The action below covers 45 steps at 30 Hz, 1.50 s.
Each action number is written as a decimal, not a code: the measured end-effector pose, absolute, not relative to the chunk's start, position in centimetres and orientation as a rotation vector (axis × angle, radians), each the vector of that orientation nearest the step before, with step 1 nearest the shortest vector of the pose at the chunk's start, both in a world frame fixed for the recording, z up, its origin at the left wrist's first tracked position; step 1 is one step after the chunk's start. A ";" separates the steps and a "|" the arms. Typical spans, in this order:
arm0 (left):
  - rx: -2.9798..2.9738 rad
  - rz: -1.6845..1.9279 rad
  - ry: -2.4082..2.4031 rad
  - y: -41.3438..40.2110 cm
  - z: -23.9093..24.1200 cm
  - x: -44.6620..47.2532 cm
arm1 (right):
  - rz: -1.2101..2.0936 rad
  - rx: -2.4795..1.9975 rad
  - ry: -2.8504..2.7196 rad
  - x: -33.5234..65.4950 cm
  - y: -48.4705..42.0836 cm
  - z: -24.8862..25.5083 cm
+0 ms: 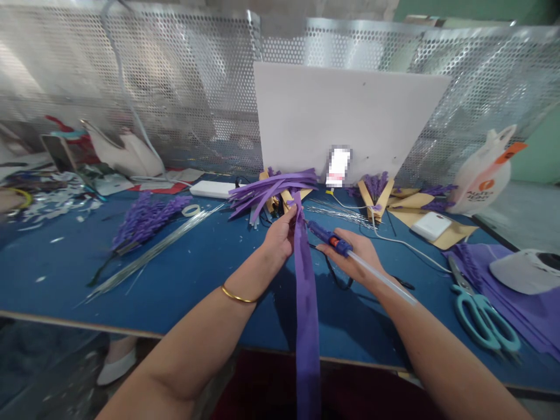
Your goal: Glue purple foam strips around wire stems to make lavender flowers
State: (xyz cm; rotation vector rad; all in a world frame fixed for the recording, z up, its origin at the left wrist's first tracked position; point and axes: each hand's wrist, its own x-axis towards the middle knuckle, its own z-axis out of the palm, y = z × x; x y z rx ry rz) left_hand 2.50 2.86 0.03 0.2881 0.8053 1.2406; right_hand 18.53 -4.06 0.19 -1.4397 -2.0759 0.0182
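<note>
My left hand [280, 233] is closed, pinching the top end of a long purple strip [307, 303] that hangs down past the table's front edge. My right hand [352, 254] grips a blue glue gun [329, 236] with a clear glue stick [382, 279] sticking out of its back; the nozzle points at the strip's top, close to my left fingers. Just behind lies a pile of purple strips [269, 189] on the blue table [188, 268].
Teal scissors [479, 309] lie on purple sheets [534, 315] at the right. A purple flower bunch [146, 219] and thin wires [149, 254] lie at the left. A white board [341, 116] leans on a perforated metal screen. Kraft-paper cones [415, 201], a white box [431, 226] and a tape dispenser [527, 271] sit at the right.
</note>
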 end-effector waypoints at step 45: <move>0.285 1.243 0.752 3.6 -0.2 1.8 | 0.090 -1.446 -2.145 18.4 -4.5 0.8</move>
